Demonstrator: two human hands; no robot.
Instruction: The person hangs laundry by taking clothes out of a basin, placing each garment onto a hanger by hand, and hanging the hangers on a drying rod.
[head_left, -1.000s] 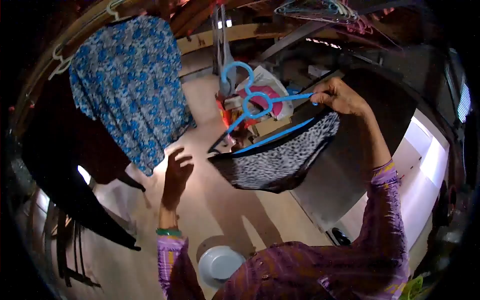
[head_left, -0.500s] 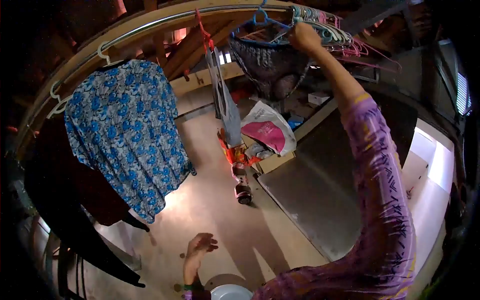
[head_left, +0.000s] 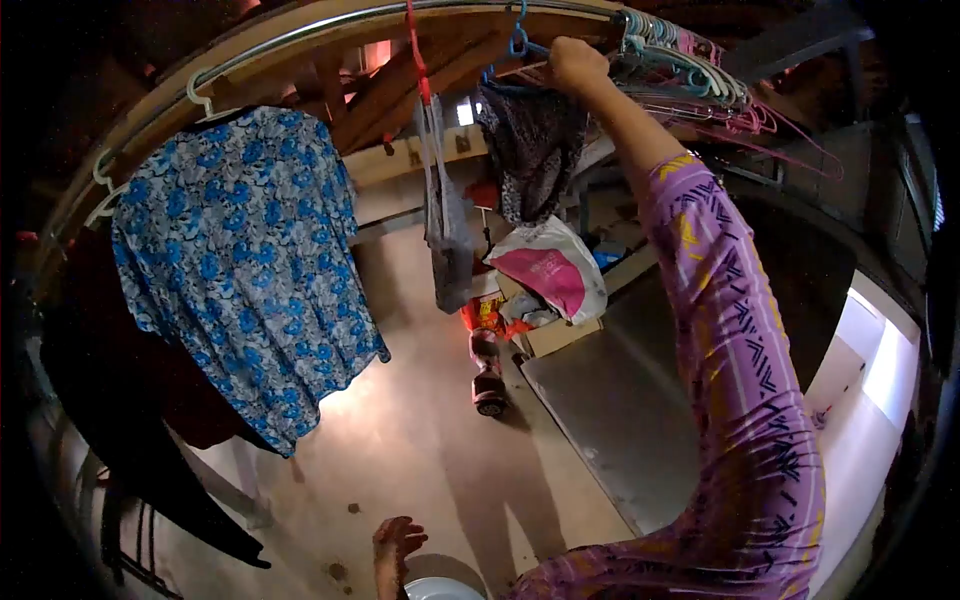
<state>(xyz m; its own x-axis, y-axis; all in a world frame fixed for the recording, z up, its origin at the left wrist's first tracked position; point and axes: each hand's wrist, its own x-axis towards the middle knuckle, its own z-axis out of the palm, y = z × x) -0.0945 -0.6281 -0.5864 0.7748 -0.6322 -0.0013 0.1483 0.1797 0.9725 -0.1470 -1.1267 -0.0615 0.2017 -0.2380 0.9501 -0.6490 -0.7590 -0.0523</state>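
Observation:
Near the top of the view, my right hand [head_left: 577, 66] is closed on one end of a blue clothes hanger [head_left: 517, 42] hooked over the metal rod. Dark patterned underpants [head_left: 533, 150] hang from that hanger, just below and left of my fingers. Low in the view, my left hand [head_left: 398, 541] floats over the floor with loosely bent fingers and nothing visible in it. A white round basin or lid [head_left: 442, 589] shows partly beside it at the bottom edge.
A blue floral shirt [head_left: 245, 260] and dark garments [head_left: 130, 420] hang at left. A grey cloth [head_left: 447, 240] hangs mid-rod; bunched hangers [head_left: 690, 65] sit at right. Below are a pink-and-white bag [head_left: 555, 268], a hoverboard [head_left: 488, 375] and a dark flat panel [head_left: 620, 400].
My right hand has shifted left, and the hanger with the underpants has turned more edge-on. My left hand sits slightly lower in view.

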